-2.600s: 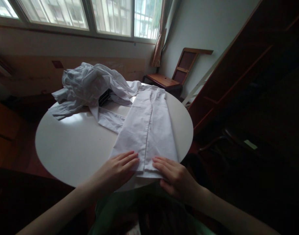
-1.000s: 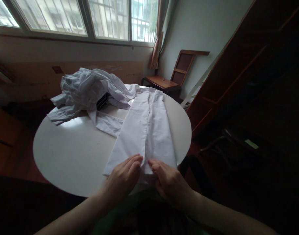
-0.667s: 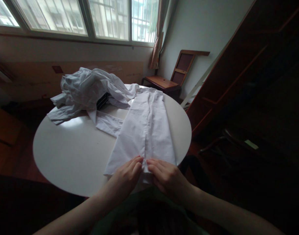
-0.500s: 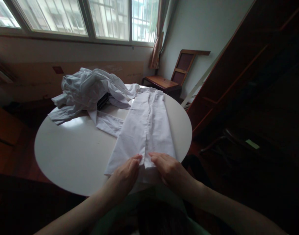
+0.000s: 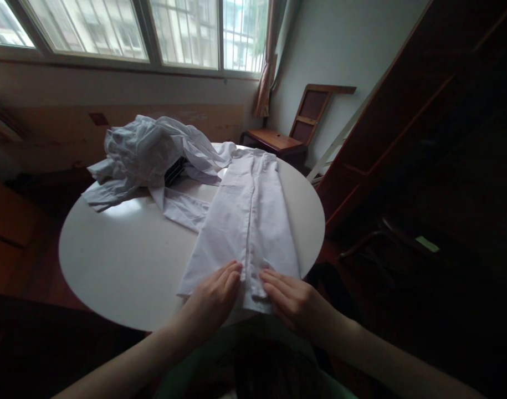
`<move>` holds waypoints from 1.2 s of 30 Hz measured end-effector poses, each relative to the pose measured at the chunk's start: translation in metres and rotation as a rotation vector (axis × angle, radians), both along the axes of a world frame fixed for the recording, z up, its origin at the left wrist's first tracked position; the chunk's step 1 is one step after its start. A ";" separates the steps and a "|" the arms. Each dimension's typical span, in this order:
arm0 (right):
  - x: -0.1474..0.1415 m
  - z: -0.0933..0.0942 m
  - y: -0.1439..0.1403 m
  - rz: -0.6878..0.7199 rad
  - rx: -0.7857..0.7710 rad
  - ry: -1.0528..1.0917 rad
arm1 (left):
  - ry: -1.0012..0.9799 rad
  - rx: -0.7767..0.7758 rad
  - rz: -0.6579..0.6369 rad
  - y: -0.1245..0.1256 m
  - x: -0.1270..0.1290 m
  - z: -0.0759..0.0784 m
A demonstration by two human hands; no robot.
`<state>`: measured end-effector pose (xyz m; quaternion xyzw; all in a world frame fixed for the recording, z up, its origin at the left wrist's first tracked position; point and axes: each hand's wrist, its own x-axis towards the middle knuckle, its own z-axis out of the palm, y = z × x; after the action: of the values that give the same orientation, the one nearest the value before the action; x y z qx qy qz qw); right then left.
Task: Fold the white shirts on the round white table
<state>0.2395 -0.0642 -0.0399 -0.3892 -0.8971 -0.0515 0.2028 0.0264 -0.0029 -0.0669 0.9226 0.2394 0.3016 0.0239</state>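
Both hands, left [image 5: 214,293] and right [image 5: 292,302], flat and unclenched, press garment [image 5: 247,221] hem on surface [image 5: 124,260]; clothes pile [image 5: 147,149] behind.

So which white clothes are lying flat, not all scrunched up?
The long white garment under both hands, left hand and right hand. The other white clothes sit crumpled in a heap farther back.

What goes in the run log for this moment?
left hand: flat on garment hem | right hand: flat on hem | pile: behind, on table
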 end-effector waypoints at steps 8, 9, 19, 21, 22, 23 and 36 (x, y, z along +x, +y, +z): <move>-0.003 -0.012 0.002 -0.063 0.011 0.169 | 0.053 0.017 -0.069 -0.004 0.001 0.007; -0.003 -0.012 0.002 -0.076 0.004 0.189 | 0.070 0.005 -0.080 -0.004 0.001 0.007; -0.005 -0.016 -0.001 -0.130 0.011 0.301 | -0.320 -0.190 0.019 -0.008 -0.001 0.018; -0.005 -0.016 -0.002 -0.144 -0.005 0.330 | -0.158 -0.128 -0.068 -0.008 0.001 0.014; -0.005 -0.015 -0.003 -0.154 -0.020 0.348 | -0.074 -0.096 -0.105 -0.007 0.002 0.011; -0.004 -0.015 -0.004 -0.165 -0.040 0.366 | -0.010 -0.074 -0.126 -0.007 0.002 0.008; -0.004 -0.010 -0.006 0.044 0.088 0.192 | 0.096 -0.039 -0.125 -0.005 -0.001 0.003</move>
<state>0.2359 -0.0701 -0.0502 -0.3632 -0.8787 -0.0490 0.3058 0.0252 -0.0083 -0.0639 0.9485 0.1879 0.2505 0.0492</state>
